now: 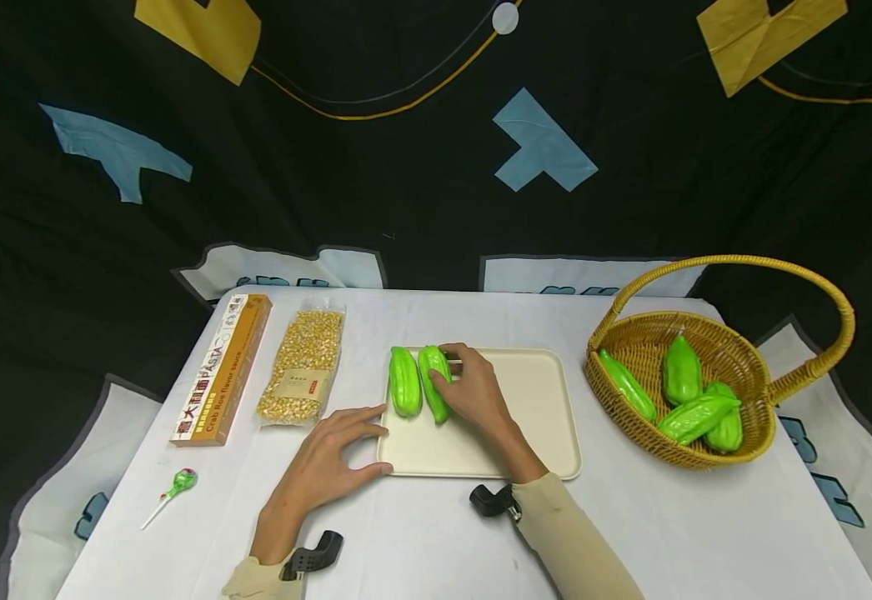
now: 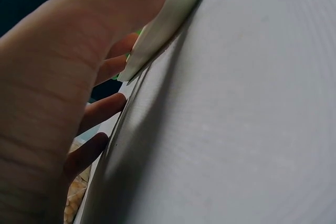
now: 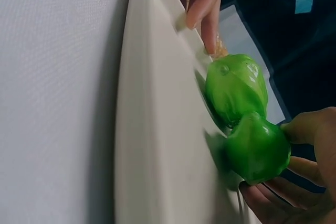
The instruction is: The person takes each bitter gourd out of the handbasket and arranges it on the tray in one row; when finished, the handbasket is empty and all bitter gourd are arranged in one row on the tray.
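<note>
Two long, glossy, ridged green vegetables lie side by side on the left part of a cream tray (image 1: 511, 442). My right hand (image 1: 475, 393) pinches the right vegetable (image 1: 433, 375) between thumb and fingers. In the right wrist view, that vegetable (image 3: 258, 149) sits against the other vegetable (image 3: 236, 87), near the tray surface. The left vegetable (image 1: 405, 383) has no hand on it. At the tray's left edge is my left hand (image 1: 331, 458), fingers spread and relaxed, with fingertips and thumb by the rim. The left wrist view shows its thumb over the tray side (image 2: 165, 27).
A wicker basket (image 1: 616, 429) with a tall handle holds several similar green vegetables at the right. Left of the tray lie a bag of corn kernels (image 1: 308, 342), a pasta box (image 1: 222, 367) and a lollipop (image 1: 183, 480). A dark curtain (image 1: 376, 192) hangs behind the white table.
</note>
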`<state>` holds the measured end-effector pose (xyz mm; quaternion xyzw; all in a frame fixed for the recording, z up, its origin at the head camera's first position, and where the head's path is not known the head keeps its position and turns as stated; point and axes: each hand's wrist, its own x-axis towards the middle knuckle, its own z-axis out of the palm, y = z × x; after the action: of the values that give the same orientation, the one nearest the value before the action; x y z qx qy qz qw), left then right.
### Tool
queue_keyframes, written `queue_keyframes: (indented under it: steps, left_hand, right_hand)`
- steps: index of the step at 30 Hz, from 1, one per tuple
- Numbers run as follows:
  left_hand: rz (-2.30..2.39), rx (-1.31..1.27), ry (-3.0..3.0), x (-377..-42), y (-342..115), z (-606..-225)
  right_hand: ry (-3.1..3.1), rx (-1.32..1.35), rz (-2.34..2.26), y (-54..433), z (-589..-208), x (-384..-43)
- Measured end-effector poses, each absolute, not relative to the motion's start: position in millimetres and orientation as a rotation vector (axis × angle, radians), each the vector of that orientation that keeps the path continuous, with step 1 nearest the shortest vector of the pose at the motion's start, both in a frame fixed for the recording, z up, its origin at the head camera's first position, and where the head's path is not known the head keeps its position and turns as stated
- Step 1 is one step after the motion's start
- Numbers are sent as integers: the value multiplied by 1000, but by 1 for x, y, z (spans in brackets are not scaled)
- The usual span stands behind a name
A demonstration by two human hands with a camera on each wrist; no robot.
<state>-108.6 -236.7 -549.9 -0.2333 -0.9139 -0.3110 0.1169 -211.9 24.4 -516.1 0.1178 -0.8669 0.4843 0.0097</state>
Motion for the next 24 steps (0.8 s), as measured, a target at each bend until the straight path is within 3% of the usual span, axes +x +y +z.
queue_keyframes:
  steps: [24]
  left_hand:
    - [-904, -679, -2682, -109, -236, -550]
  right_hand:
    - [-2691, 307, 1538, 21, -520, -211]
